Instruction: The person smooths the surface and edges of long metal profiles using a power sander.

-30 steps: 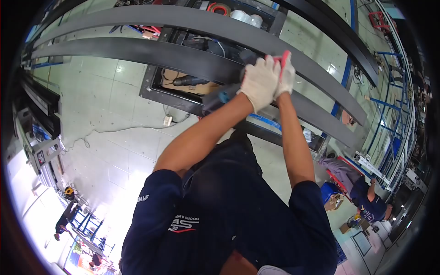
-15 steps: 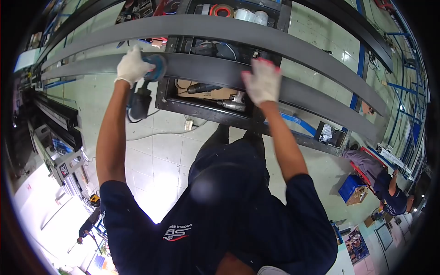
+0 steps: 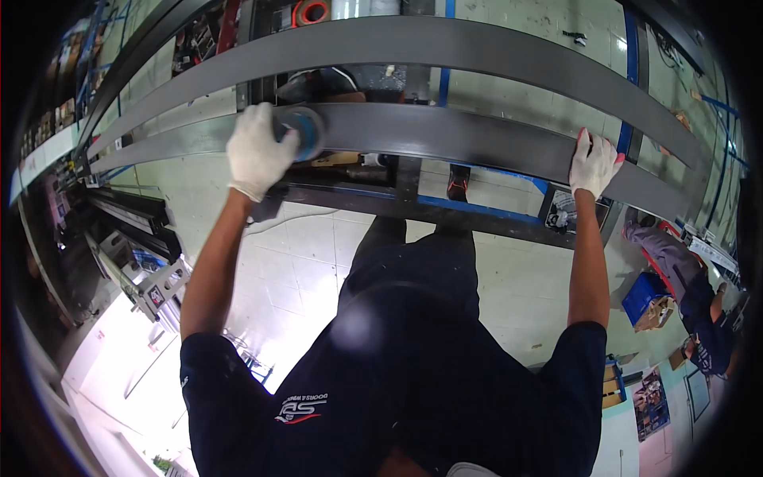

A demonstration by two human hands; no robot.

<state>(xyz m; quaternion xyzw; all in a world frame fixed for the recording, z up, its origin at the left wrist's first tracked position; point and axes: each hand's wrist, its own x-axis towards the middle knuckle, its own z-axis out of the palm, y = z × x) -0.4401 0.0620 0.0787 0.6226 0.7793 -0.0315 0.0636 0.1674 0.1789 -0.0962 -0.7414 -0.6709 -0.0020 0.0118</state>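
My left hand (image 3: pixel 258 155), in a white glove, is closed around a sander (image 3: pixel 304 133) with a blue round head. The sander is blurred and lies against the nearer long grey metal bar (image 3: pixel 445 133); its dark body hangs partly hidden below my hand. Far to the right, my gloved right hand (image 3: pixel 596 163), red at the fingertips, grips this same bar, its fingers reaching over the far edge. A second long grey bar (image 3: pixel 381 44) runs alongside, farther from me.
Beneath the bars is a dark metal frame (image 3: pixel 407 179) with tools in its compartments. Tape (image 3: pixel 311 11) lies at the top. At right, another person (image 3: pixel 699 318) is near a blue box (image 3: pixel 648 300). Dark profiles (image 3: pixel 131 211) are stacked at left.
My right hand has moved right along the nearer bar, from a flat touch near the middle to a grip. My left hand and the sander shifted slightly right in view; the camera moved too.
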